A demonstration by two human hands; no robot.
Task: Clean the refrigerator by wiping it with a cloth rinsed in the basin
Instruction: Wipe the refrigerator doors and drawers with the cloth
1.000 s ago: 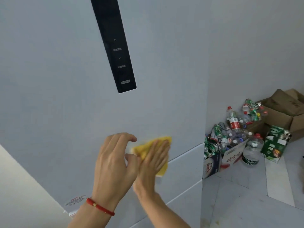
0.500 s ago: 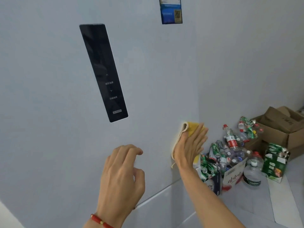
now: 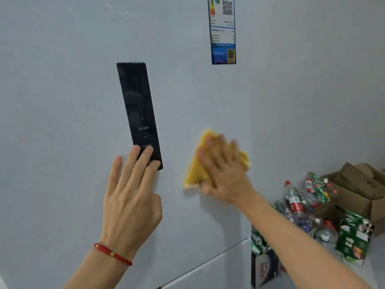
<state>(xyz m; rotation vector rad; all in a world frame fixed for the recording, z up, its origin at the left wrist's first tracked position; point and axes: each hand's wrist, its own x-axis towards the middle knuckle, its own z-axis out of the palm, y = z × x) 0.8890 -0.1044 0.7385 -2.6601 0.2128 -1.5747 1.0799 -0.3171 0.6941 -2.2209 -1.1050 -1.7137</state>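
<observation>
The right hand point(image 3: 224, 172) is the working grip, fingers spread flat and pressing the yellow cloth point(image 3: 198, 172) against the refrigerator door point(image 3: 62, 101), near the door's right edge. The left hand point(image 3: 131, 197) lies flat on the door with straight fingers, its fingertips point(image 3: 148, 150) overlapping the lower end of the black control panel point(image 3: 138, 109). An energy label point(image 3: 223, 32) sits by the door's upper right edge.

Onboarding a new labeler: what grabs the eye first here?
The yellow cloth, pressed flat on the pale refrigerator door by the right hand. Left of it, the black control panel, with the left hand's fingertips over its lower end.
</observation>
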